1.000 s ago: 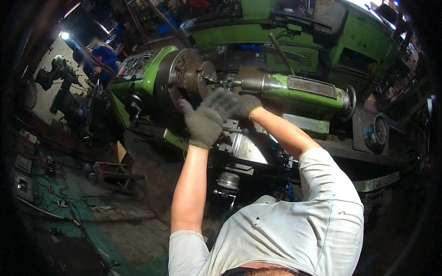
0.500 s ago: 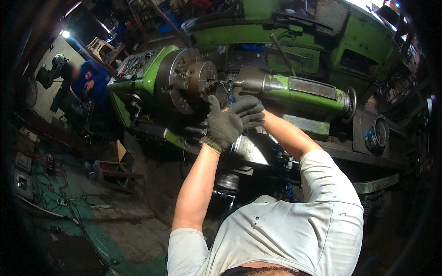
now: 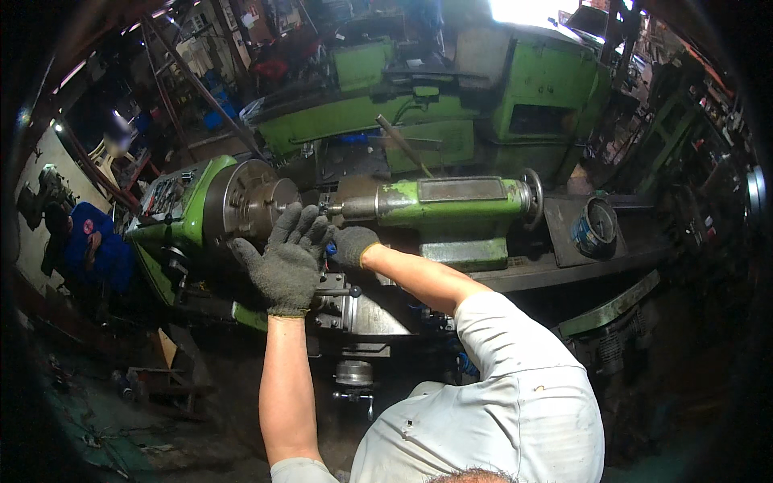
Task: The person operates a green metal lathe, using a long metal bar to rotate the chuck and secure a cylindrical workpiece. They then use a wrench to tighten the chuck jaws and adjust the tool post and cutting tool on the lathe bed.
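Left hand point(image 3: 283, 270), grey glove, is hovering left of centre frame, fingers spread wide, back of hand facing the camera, nothing visible in it. Its fingertips are overlapping the steel chuck point(image 3: 235, 208) in view; can't tell if they're touching. Right hand point(image 3: 353, 245), also gloved, is reaching in from the right just beside it, fingers partly hidden behind the left. A small blue item point(image 3: 331, 249) is showing at its fingertips; can't tell if it's gripped.

Green lathe point(image 3: 394, 201) is running across mid-frame: chuck at left, tailstock point(image 3: 483, 211) right of centre, handwheel point(image 3: 535, 198) at the tailstock's right end. Black-knobbed lever point(image 3: 355, 291) is sitting just below the right hand. Bucket point(image 3: 593, 229) is standing right of the handwheel. Second green machine point(image 3: 448, 146) is filling the upper middle. Person in blue point(image 3: 97, 251) is showing at far left.
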Tool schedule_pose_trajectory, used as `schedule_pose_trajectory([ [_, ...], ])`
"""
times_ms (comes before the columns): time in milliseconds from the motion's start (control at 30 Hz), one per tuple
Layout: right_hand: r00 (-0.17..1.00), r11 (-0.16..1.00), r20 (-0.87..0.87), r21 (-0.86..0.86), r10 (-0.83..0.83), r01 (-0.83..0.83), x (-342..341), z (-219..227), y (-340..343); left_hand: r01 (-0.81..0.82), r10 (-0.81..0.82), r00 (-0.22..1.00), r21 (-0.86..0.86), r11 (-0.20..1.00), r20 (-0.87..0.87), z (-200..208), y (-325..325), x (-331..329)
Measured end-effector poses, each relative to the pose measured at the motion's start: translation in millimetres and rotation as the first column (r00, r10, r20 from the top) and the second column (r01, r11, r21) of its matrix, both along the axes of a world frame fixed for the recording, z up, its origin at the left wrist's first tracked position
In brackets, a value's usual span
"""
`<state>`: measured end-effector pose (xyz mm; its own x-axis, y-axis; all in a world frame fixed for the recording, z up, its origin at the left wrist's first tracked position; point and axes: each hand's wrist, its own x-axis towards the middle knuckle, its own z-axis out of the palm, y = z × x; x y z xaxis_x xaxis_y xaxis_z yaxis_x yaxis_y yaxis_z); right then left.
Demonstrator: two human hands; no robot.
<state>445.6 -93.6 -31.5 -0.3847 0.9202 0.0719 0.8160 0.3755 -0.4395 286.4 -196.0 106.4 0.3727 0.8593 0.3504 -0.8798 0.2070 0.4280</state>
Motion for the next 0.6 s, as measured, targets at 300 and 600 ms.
schedule_pose_trajectory([
  [300,0.999,1.000,-0.048,-0.016,-0.017,0.016,-6,-5,0,-0.022,0.019,0.999,0.061,0.998,0.049,14,-7,0],
  [600,1.000,1.000,-0.028,0.005,-0.002,0.002,-7,1,-1,-0.298,0.586,0.356,0.506,0.810,-0.728,-46,13,-30],
])
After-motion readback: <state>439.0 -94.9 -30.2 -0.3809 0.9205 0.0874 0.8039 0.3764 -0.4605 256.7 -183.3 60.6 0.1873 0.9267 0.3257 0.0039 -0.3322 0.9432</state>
